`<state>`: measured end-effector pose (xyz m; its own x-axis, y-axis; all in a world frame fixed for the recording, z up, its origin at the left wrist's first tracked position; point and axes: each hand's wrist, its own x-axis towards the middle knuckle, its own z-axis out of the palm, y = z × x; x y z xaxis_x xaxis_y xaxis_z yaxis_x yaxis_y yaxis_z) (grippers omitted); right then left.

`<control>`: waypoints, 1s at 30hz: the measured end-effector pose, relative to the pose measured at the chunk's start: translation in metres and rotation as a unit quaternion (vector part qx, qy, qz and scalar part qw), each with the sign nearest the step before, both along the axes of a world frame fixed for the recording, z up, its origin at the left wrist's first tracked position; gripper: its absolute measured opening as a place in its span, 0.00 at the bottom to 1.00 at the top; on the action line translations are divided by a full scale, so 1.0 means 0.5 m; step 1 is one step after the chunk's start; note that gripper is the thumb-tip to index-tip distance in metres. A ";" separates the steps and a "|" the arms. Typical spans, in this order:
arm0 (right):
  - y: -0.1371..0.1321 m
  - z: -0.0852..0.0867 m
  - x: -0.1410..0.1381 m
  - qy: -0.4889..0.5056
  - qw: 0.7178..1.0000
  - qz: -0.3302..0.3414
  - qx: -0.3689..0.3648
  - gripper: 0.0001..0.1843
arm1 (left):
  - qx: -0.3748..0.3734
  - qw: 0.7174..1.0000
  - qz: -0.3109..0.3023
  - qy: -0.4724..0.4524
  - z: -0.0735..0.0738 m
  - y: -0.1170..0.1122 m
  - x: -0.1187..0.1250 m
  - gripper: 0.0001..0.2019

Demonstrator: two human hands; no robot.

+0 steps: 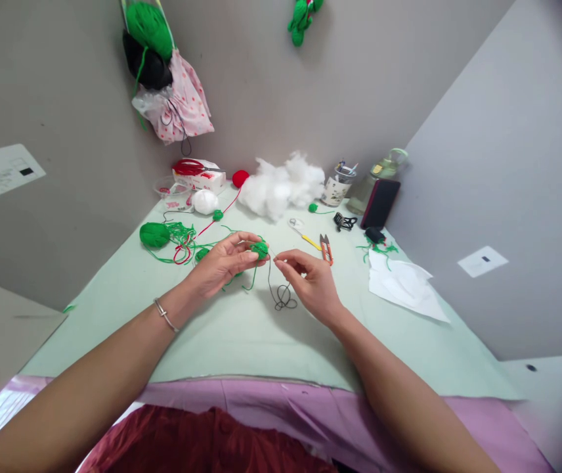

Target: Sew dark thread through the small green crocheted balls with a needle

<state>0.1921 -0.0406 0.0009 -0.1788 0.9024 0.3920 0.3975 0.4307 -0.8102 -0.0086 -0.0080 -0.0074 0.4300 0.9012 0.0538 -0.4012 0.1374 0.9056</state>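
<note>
My left hand [224,261] pinches a small green crocheted piece [260,249] just above the pale green table [241,335]. My right hand [310,279] is closed in a pinch a little to its right, apparently on a thin needle or the dark thread [281,295]. The thread runs from the green piece down to a loose coil on the table between my hands. A silver bracelet sits on my left wrist.
A green yarn ball [153,234] with tangled green and red strands lies left. White stuffing [283,184], red yarn [240,177], red scissors on a box [197,169], a pen cup [337,186], snips [326,248], a black phone [380,203] and white paper [404,286] surround the hands.
</note>
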 end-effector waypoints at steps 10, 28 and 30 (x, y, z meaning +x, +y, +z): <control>0.006 -0.023 -0.004 -0.149 0.978 -0.042 0.137 0.07 | 0.075 0.992 0.024 0.101 -0.028 -0.004 0.020 0.14; -0.005 0.006 0.000 0.033 0.997 0.014 -0.066 0.13 | 0.017 0.999 0.019 0.037 -0.001 -0.002 0.007 0.14; -0.008 0.005 -0.002 0.007 0.999 0.018 -0.051 0.13 | 0.011 0.999 0.019 0.031 0.001 -0.003 0.006 0.15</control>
